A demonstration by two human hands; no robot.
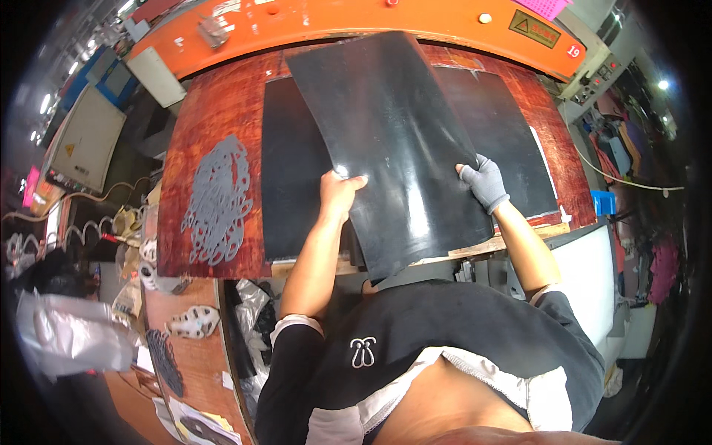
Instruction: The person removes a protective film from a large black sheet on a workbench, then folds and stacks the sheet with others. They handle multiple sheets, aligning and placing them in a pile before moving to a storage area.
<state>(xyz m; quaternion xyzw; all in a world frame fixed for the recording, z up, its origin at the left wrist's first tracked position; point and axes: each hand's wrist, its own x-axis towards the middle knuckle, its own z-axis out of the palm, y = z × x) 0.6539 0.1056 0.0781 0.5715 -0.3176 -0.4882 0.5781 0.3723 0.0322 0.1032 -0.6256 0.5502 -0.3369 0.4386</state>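
So, your bare left hand [341,194] and gloved right hand [484,185] pinch opposite side edges of a glossy black sheet [393,141], which slants over, and partly hides, the dark sheeting [289,170] on the red-brown table [200,111]. Grey looped cutouts [219,204] pile at the table's left; an orange machine beam [334,21] bars its far side.

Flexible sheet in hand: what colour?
The flexible sheet is glossy black; it shows best in the head view.

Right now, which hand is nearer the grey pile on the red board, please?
Left: the left hand is right of the grey pile; the right hand is farther right.
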